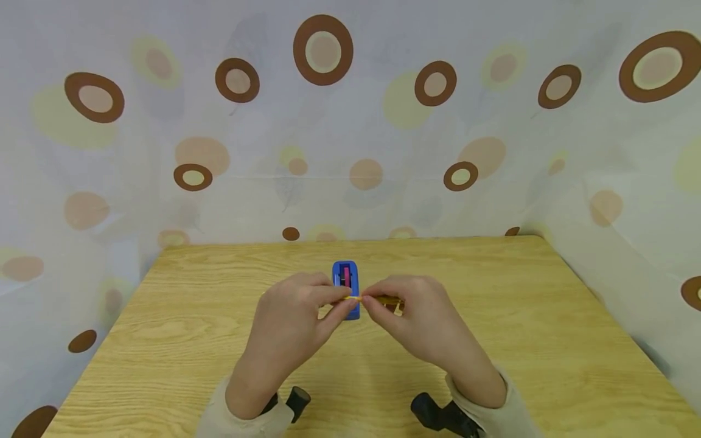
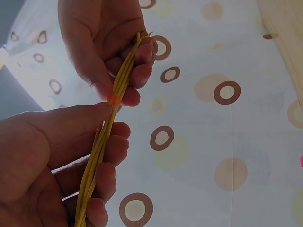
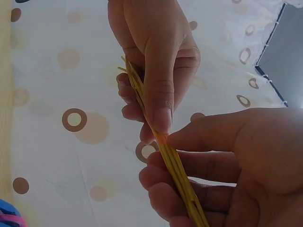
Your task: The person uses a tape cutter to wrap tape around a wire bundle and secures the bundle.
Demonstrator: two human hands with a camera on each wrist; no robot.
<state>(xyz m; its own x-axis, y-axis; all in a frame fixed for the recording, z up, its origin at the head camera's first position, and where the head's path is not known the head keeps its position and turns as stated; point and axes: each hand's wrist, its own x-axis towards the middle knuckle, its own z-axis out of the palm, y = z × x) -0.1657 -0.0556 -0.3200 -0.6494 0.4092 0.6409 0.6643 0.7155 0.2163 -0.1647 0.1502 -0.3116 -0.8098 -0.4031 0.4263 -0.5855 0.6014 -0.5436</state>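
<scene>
Above the table both hands hold a thin bundle of long yellow strands (image 2: 124, 78), with a narrow orange band (image 3: 162, 139) wrapped around it between the fingertips. My left hand (image 1: 292, 319) pinches it on one side of the band, thumb and forefinger touching it and the other fingers curled along the strands. Close on the other side, my right hand (image 1: 427, 316) pinches the bundle between thumb and curled fingers. Some loose strand ends stick out in both wrist views. Behind the hands lies a blue tape dispenser (image 1: 353, 312) with a pink reel, partly covered by the fingers in the head view.
The wooden table (image 1: 515, 286) stretches out under both hands. A pale curtain (image 1: 383, 207) with brown ring and spot patterns hangs behind it and along both sides. Black wrist mounts (image 1: 438, 413) show at the sleeves.
</scene>
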